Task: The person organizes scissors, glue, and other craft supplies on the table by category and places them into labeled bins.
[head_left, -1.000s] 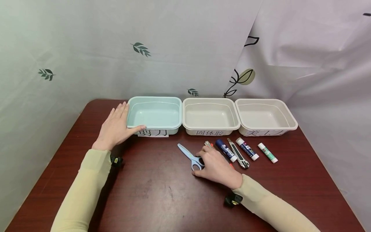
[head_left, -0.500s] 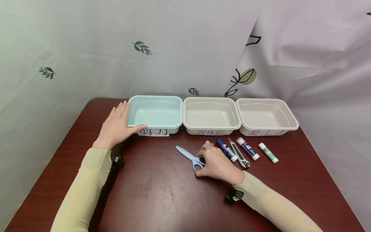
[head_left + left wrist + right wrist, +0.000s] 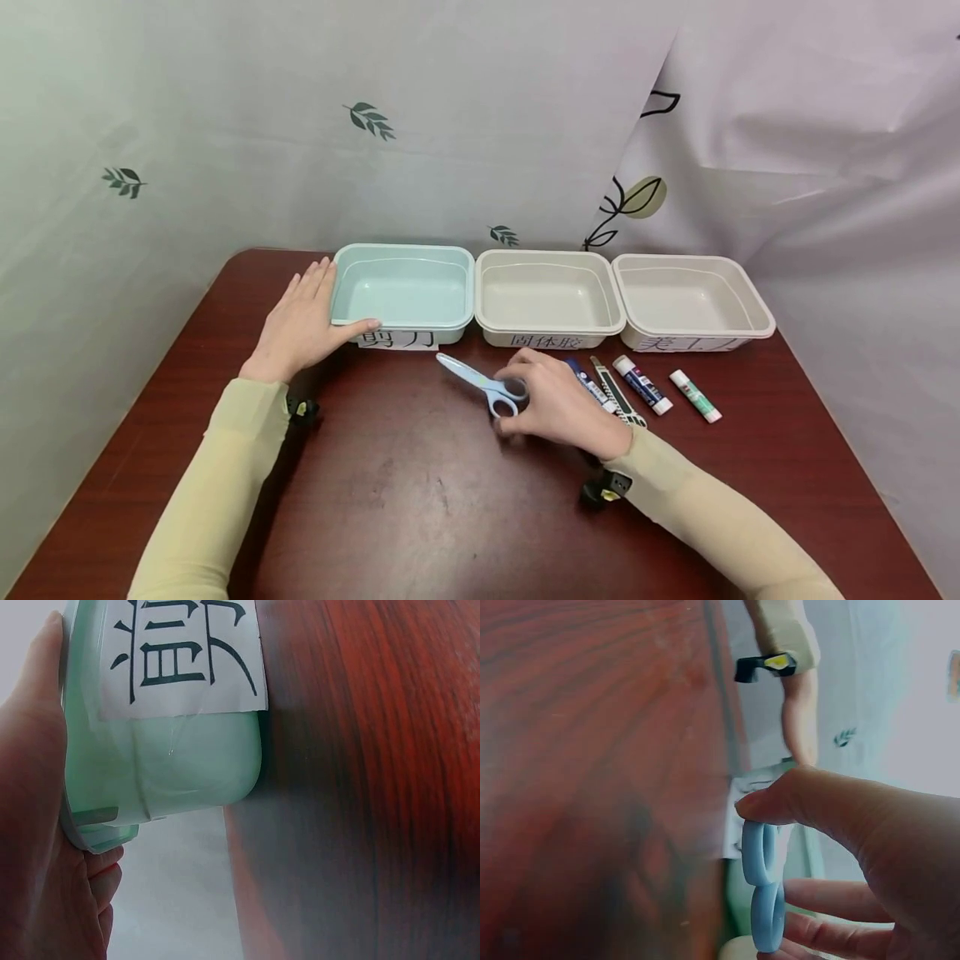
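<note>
My right hand pinches a pair of light blue scissors by the finger loops, blades pointing toward the far left. In the right wrist view the thumb presses on one loop of the scissors, with fingers at the other; the loops are held above the tabletop. My left hand rests against the left end of a pale blue tub, fingers straight along its side and thumb on the front rim. Close up in the left wrist view, a white label with black characters is stuck to the tub's front.
Two beige tubs with labels stand in a row to the right. Past my right hand lie a partly covered blue glue stick, a utility knife, another blue-and-white glue stick and a green-and-white one. A patterned curtain hangs behind.
My right hand has lifted the scissors off the tabletop and moved them slightly up and left, toward the blue tub. The left hand has kept its place.
</note>
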Available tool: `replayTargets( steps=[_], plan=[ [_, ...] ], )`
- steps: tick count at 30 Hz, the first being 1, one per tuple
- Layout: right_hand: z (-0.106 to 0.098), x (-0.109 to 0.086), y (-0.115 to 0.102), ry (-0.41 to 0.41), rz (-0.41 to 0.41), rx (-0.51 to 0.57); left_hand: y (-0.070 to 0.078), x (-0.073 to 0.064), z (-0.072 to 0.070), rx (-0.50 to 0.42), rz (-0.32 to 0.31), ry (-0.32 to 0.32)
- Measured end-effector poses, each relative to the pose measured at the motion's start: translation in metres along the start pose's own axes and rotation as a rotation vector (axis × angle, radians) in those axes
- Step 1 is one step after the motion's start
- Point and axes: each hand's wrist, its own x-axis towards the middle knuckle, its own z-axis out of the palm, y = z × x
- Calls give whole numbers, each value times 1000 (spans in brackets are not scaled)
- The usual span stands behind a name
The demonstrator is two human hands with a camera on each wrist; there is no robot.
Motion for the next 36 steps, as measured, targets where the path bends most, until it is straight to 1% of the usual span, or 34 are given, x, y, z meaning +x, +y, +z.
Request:
replayTargets(
  steps=[3,7,11,16,19,23,27,31,36],
  plan=[
    [-8,10,-4,23,-16,1,-1,0,0,-5,0,-1],
    [-20,24,-7,81,-38,16,-1,1,1,-4,0,3],
    [-31,41,-6,128,-54,80,-1,1,1,-6,1,7],
    [-41,66,-3,145,-40,154,-1,1,1,-11,3,4],
    [-44,83,0,149,-38,178,-1,1,1,-14,1,2],
    [-47,105,1,146,-28,186,-2,1,1,-14,-1,4],
    [-49,123,-1,122,13,174,-2,1,2,-9,3,8],
    [-46,141,-4,98,44,175,-1,1,1,-10,1,5],
    [-36,164,-8,52,34,102,-1,1,1,-16,-6,-5]
  ],
)
